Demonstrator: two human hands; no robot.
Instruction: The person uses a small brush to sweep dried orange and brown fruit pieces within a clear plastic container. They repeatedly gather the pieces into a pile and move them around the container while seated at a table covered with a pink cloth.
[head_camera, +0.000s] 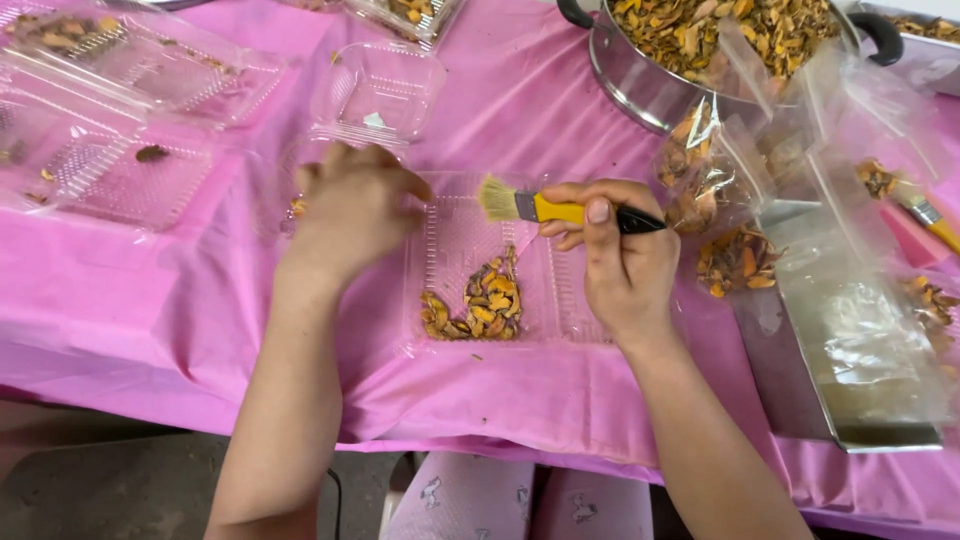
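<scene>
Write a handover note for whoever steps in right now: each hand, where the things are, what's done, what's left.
Right hand: fingers grip a yellow-handled brush, bristles over the clear clamshell tray.
Left hand: rests on the tray's left edge, steadying it.
Done: a small heap of dried orange-brown pieces sits in the tray's near part.
Left: the steel pot at the back is full of pieces; an empty clear tray and others wait behind on the pink cloth.

tray (570, 300): clear glossy plastic | tablecloth (200, 300): matt pink | pot (640, 85): shiny metal
</scene>
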